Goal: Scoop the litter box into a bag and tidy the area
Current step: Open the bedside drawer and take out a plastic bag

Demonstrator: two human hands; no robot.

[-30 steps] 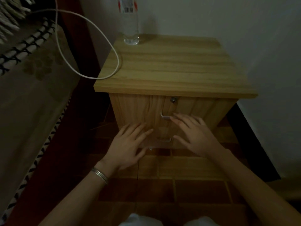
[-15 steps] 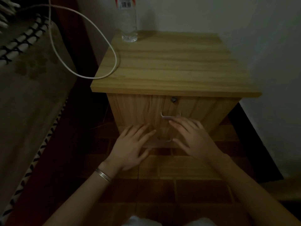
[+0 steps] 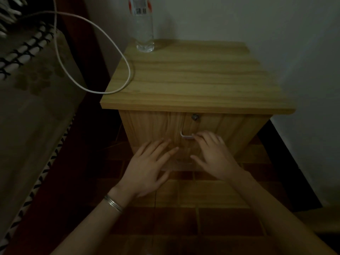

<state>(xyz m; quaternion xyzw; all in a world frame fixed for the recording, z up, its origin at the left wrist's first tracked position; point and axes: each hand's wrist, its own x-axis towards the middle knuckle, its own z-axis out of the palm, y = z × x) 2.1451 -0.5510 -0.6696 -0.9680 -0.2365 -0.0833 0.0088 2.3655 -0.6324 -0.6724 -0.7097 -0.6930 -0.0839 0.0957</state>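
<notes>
A light wooden bedside cabinet stands in the corner, with drawers in its front. My left hand lies flat against the drawer front, fingers straight and spread. My right hand reaches up to the upper metal drawer handle, its fingertips touching the handle's right end; whether they curl round it I cannot tell. A second handle lower down is mostly hidden behind my hands. No litter box, scoop or bag is in view.
A clear plastic water bottle stands at the cabinet's back left corner. A white cable loops from the bed on the left onto the cabinet top. White walls close in behind and to the right. Brown floor tiles lie below.
My right hand has crept up the drawer front to the upper handle. The left hand has shifted slightly upward. My view has tilted a little.
</notes>
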